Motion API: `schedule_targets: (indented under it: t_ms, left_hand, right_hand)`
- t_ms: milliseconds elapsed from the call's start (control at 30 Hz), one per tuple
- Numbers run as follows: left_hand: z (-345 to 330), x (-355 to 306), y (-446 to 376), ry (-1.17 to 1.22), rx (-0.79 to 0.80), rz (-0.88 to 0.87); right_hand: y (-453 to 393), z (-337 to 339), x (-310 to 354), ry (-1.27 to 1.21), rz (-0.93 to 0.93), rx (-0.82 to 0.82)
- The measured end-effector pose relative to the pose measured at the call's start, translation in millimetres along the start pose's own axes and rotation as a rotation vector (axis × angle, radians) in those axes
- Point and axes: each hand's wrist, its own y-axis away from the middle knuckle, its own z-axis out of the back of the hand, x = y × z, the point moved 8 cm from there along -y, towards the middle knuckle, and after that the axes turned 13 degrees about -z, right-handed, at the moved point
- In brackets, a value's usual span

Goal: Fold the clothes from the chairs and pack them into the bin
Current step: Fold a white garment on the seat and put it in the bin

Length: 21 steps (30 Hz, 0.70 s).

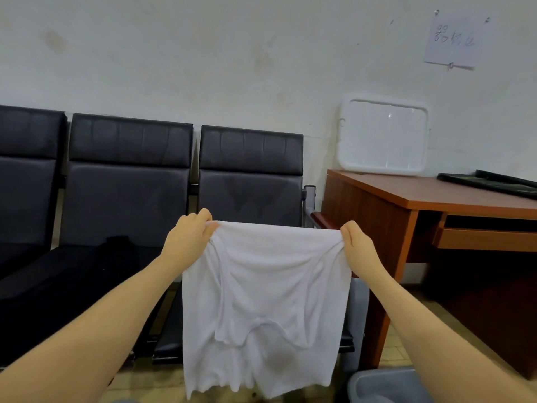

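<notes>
Black padded chairs [128, 181] lined the left and centre of the frame, a dark garment [72, 274] lying on the seats at lower left. At centre, the left hand [189, 237] pinched one top corner of a white garment [264, 301] and the right hand [357, 242] pinched the other, so it hung spread in the air before the chairs. A wooden counter [436, 196] stood right; the grey bin [386, 385] sat at lower right. The step looked like spreading before folding; next, probably, bringing the corners together.

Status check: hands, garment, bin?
Left hand and right hand pinch white garment top corners. It hangs open. Bin lower right, unobstructed.
</notes>
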Motion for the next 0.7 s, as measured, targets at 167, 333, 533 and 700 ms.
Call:
schedule_targets:
  t_ms: [167, 333, 533, 700]
  left_hand:
    - [0.9, 3.8, 14.3, -0.103, 0.087, -0.120]
    - [18.0, -8.7, 37.0, -0.300, 0.081, -0.264]
    - [16.5, -15.4, 57.1, -0.222, 0.065, -0.297]
    - [8.0, 8.3, 66.7, -0.085, 0.012, -0.068]
  right_hand:
    - [-6.9, -9.0, -18.7, 0.303, 0.002, 0.079]
    - [6.7, 6.2, -12.7, 0.359, 0.009, 0.003]
    - [28.9, 9.9, -17.6, 0.294, -0.036, -0.098]
    - [31.5, -1.3, -29.1, 0.275, -0.077, -0.136]
